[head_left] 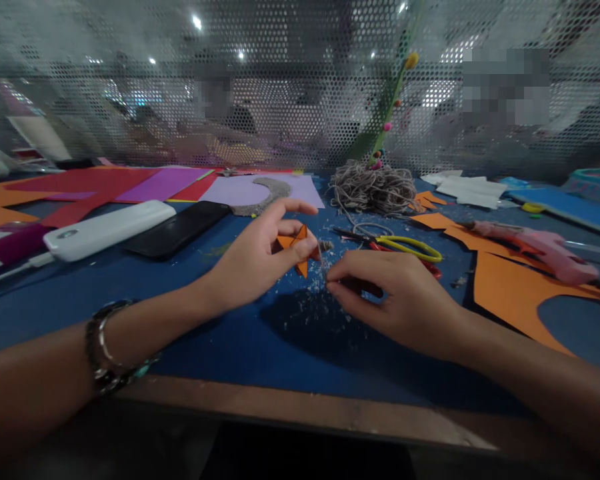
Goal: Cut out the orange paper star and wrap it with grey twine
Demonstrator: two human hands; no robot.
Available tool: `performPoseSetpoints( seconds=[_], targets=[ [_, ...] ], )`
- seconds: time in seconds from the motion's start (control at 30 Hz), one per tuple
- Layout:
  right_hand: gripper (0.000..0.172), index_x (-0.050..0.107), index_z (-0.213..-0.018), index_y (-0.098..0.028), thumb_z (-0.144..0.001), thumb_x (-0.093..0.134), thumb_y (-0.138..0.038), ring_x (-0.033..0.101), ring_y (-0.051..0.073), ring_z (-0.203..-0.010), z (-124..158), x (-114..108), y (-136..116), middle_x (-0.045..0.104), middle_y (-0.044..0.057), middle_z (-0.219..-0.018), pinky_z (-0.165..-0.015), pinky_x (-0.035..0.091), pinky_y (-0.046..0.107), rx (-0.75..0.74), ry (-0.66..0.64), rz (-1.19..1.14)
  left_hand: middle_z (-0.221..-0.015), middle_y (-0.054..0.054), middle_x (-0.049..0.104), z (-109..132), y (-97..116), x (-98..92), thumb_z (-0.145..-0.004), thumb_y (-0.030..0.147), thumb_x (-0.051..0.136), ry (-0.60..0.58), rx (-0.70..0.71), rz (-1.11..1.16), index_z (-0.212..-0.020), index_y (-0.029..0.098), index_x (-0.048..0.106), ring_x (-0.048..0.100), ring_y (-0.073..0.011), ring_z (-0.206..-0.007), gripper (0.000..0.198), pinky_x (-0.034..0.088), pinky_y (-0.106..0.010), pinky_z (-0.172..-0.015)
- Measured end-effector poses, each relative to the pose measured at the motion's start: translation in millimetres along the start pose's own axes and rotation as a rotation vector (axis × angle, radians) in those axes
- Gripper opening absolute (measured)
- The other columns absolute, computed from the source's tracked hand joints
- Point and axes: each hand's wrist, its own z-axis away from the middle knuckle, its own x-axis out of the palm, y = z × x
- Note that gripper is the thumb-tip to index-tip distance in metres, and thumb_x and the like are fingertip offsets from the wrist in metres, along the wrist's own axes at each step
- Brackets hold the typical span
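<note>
My left hand [260, 257] pinches a small folded orange paper piece [296, 245] between thumb and fingers, with the index finger lifted above it. My right hand [395, 293] is curled just to its right, fingertips pinched close to the orange piece; what they hold is too small to make out. Small grey scraps [320, 283] lie scattered on the blue table cover [180, 313] under both hands. A bracelet [107, 347] is on my left wrist.
Yellow-handled scissors [405, 248] lie behind my right hand. A tangle of grey twine [373, 189], a pink glue gun [545, 250], orange paper cutouts [510, 287], a black phone [177, 229], a white case [105, 230] and coloured sheets [145, 183] surround them. A perforated screen stands behind.
</note>
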Motion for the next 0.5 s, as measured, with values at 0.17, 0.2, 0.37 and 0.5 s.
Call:
performPoseSetpoints(
  seconds=[0.17,0.2,0.37,0.5],
  targets=[
    [0.014,0.054,-0.065,-0.014,-0.078,0.048,-0.013,0.038,0.004,-0.045,-2,-1,5,0.049,-0.004,-0.053,-0.045,0.029,0.016,0.102,-0.009,-0.084,-0.067,0.005,0.056,-3,3,0.0,-0.081,0.013,0.048,0.071,-0.009,0.190,-0.104,0.015,0.040,0.058,-0.0073,-0.064,0.024,0.047,-0.016,-0.056],
    [0.014,0.054,-0.066,-0.014,-0.078,0.048,-0.014,0.037,0.004,-0.045,-2,-1,6,0.048,-0.004,-0.052,-0.045,0.028,0.016,0.137,-0.012,-0.102,-0.067,0.005,0.056,-2,4,0.1,-0.081,0.013,0.048,0.063,0.002,0.213,-0.104,0.015,0.040,0.058,-0.0070,-0.064,0.024,0.047,-0.015,-0.055],
    [0.015,0.055,-0.066,-0.013,-0.079,0.048,-0.019,0.032,0.004,-0.043,-2,-4,12,0.043,-0.005,-0.049,-0.041,0.025,0.017,0.286,-0.027,-0.205,-0.063,0.007,0.054,2,5,-0.6,-0.079,0.012,0.050,-0.099,0.057,0.236,-0.103,0.018,0.041,0.057,-0.0068,-0.058,0.026,0.045,-0.014,-0.049],
    [0.017,0.055,-0.066,-0.013,-0.079,0.047,-0.020,0.033,0.004,-0.044,-3,-5,10,0.043,-0.005,-0.050,-0.040,0.025,0.016,0.336,-0.012,-0.277,-0.066,0.006,0.056,6,4,-0.2,-0.080,0.014,0.052,-0.288,0.058,0.169,-0.106,0.020,0.039,0.058,-0.0069,-0.062,0.029,0.047,-0.016,-0.058]
  ],
)
